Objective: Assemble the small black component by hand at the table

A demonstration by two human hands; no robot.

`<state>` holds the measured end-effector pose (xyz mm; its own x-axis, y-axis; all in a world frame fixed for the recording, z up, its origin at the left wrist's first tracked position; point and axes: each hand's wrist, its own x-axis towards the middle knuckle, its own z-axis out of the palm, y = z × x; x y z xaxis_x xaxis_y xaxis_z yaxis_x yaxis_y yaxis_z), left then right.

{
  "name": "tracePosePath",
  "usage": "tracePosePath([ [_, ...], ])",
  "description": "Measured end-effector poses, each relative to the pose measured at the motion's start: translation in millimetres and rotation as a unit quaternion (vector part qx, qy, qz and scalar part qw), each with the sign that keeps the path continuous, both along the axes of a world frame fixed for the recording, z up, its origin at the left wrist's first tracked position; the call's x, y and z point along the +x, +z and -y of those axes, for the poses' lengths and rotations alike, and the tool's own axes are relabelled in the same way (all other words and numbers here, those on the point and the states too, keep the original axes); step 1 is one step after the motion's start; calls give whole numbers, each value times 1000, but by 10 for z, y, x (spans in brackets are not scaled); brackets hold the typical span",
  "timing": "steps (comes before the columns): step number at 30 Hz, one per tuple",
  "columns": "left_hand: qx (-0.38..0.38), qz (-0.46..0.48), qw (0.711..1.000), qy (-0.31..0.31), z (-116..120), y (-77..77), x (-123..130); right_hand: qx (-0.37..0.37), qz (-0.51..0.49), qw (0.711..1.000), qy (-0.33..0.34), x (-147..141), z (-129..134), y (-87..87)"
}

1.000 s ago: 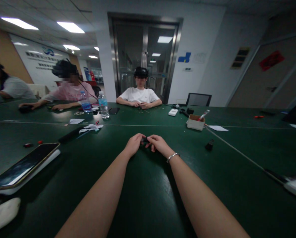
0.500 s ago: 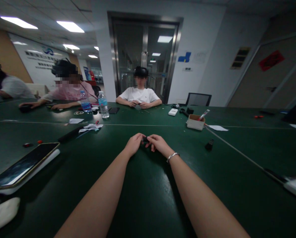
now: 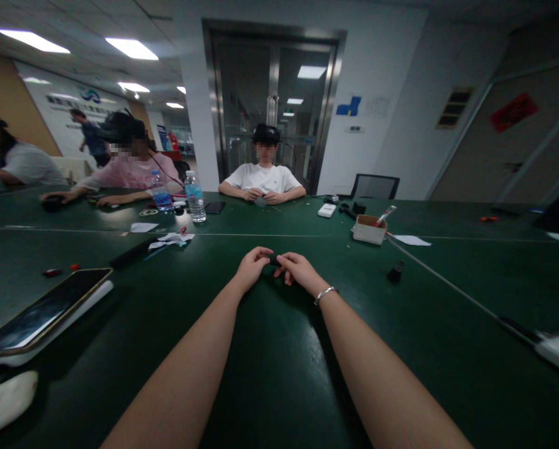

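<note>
A small black object (image 3: 274,260), too dark and small to name, is between my hands just above the green table (image 3: 279,386). The fingers of my right hand (image 3: 298,269) pinch it from the right; a silver bracelet (image 3: 325,295) circles that wrist. From the other side, my left hand (image 3: 251,269) has its thumb and curved index finger at the object's left end. Part of the object is hidden behind the fingers. To the right stands a separate small black piece (image 3: 395,272).
At left lie a phone (image 3: 45,308) on a white item, a white mouse (image 3: 8,402) and crumpled tissue (image 3: 171,240). Water bottles (image 3: 195,198) stand farther back. A small box (image 3: 370,231) holding a pen is at back right. A person in white (image 3: 263,181) sits opposite.
My left index finger has lifted slightly off the black object. My right hand keeps its pinch. A walking person has appeared in the back left.
</note>
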<state>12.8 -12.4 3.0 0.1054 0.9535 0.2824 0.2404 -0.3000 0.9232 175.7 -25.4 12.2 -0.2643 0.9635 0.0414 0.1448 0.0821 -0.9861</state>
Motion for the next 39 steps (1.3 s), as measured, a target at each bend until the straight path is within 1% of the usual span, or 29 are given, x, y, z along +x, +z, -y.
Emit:
tracePosePath([
  [4, -7, 13, 1000, -8, 4, 19, 1, -2, -2, 1000, -1, 1, -3, -2],
  [9, -24, 17, 999, -26, -12, -13, 18, -9, -10, 1000, 5, -4, 2, 8],
  [15, -17, -39, 999, -29, -3, -39, 10, -19, -17, 1000, 1, -4, -6, 0],
  [20, -34, -5, 998, -46, -25, -58, 3, -15, -24, 1000, -4, 4, -11, -8],
  [24, -25, -1, 999, -41, -44, -78, 5, -19, -24, 1000, -5, 0, 2, 12],
  [29, -19, -16, 999, -36, -49, -103, 14, -25, -19, 999, -9, -8, 14, 34],
  [35, -16, 7, 1000, -5, -69, -119, 0, -28, -27, 999, -12, -8, 22, 36],
  [39, -4, 5, 1000, -9, -73, -133, -2, -27, -23, 999, -15, -8, 24, 36],
])
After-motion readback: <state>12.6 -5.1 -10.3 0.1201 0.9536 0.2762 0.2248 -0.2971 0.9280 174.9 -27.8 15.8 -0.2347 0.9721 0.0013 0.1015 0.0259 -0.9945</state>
